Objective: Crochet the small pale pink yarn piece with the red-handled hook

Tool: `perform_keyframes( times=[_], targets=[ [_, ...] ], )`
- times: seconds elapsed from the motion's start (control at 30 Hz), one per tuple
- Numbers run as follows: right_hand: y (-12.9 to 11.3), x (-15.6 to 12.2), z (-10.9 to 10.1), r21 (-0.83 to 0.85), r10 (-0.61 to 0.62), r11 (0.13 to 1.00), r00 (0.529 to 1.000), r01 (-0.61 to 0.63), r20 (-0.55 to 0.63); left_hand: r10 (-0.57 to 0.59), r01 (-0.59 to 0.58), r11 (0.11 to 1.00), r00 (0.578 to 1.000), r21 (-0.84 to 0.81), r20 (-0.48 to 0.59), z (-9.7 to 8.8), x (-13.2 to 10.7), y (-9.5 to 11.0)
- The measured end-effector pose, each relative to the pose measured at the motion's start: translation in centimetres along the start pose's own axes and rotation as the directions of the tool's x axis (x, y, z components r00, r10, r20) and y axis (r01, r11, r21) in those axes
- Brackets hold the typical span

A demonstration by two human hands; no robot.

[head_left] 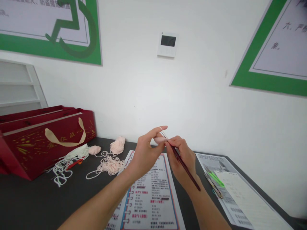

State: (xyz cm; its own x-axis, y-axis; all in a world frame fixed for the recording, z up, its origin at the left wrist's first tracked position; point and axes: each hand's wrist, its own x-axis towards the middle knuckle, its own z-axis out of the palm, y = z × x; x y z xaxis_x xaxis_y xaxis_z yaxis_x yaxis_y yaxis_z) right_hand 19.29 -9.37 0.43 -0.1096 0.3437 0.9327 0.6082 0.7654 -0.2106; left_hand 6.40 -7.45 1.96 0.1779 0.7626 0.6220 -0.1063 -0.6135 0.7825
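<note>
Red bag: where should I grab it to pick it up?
Probably by the tan ribbon handle looped across the front of the red bag. Come from the front and hook your fingers under the loop's sagging middle, between its two fixed ends.

1. The left hand (146, 153) is bare, with long, slim fingers (157, 130).
2. The left forearm (105, 201) is bare skin along all that shows, from the wrist to the lower edge of the view.
3. The right hand (182, 159) is bare too; its back and knuckles show plainly.
4. The right forearm (206, 207) is likewise bare skin from the wrist down to the bottom edge.
5. The nails on both hands are too small and blurred to tell their length or finish.
</note>
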Motion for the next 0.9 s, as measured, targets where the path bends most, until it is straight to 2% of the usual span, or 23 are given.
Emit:
perform_keyframes(
  times=[0.1, 0.23, 0.37, 0.43, 0.5, 0.57, 0.67, 0.73, 0.8, 0.87, 0.9],
  targets=[
    [0.9, 0.4, -0.6, 0.018, -0.183, 0.983, 0.982, 0.182, 0.044, -0.123, 0.132, 0.974, 0.991, -0.185, 0.059, -0.4, 0.4, 0.1],
    [1.5, 0.6, -1.1, 0.001, -0.297, 0.955, 0.951, 0.298, 0.088, -0.246, 0.278, 0.879, 0.96, -0.388, 0.132, -0.8, 0.6, 0.5],
    [2.1, 0.3, -0.6, -0.107, -0.43, 0.894, 0.9, 0.436, 0.072, -0.301, 0.368, 0.794, 0.93, -0.484, 0.214, -0.8, 0.8, 0.6],
    [2.1, 0.1, 0.0, -0.199, -0.447, 0.871, 0.893, 0.45, 0.063, -0.316, 0.375, 0.782, 0.927, -0.497, 0.202, -0.8, 0.9, 0.4],
    [1.6, -0.1, 0.4, -0.246, -0.382, 0.889, 0.922, 0.386, 0.065, -0.309, 0.338, 0.818, 0.941, -0.465, 0.141, -0.9, 1.0, 0.2],
    [0.7, -0.1, 0.5, -0.21, -0.286, 0.933, 0.956, 0.292, 0.062, -0.273, 0.28, 0.874, 0.959, -0.396, 0.076, -1.1, 1.1, -0.1],
    [-0.8, -0.1, 0.0, -0.069, -0.159, 0.985, 0.987, 0.16, 0.024, -0.186, 0.182, 0.945, 0.983, -0.271, 0.012, -1.6, 1.2, -0.2],
    [-1.4, -0.1, -0.3, 0.071, -0.002, 0.997, 1.0, 0.003, -0.018, -0.128, 0.126, 0.973, 0.992, -0.195, -0.001, -2.0, 1.2, -0.1],
    [-1.6, 0.0, -0.4, 0.281, 0.236, 0.935, 0.971, -0.218, -0.031, -0.081, 0.081, 0.99, 0.997, -0.118, 0.007, -2.2, 1.1, 0.0],
    [-1.4, 0.2, -0.5, 0.485, 0.436, 0.781, 0.9, -0.392, 0.025, -0.038, 0.038, 0.998, 0.999, -0.046, 0.014, -2.3, 1.1, 0.2],
    [-1.3, 0.3, -0.6, 0.542, 0.481, 0.72, 0.875, -0.434, 0.061, -0.02, 0.02, 1.0, 1.0, -0.018, 0.016, -2.3, 1.0, 0.3]
  ],
)
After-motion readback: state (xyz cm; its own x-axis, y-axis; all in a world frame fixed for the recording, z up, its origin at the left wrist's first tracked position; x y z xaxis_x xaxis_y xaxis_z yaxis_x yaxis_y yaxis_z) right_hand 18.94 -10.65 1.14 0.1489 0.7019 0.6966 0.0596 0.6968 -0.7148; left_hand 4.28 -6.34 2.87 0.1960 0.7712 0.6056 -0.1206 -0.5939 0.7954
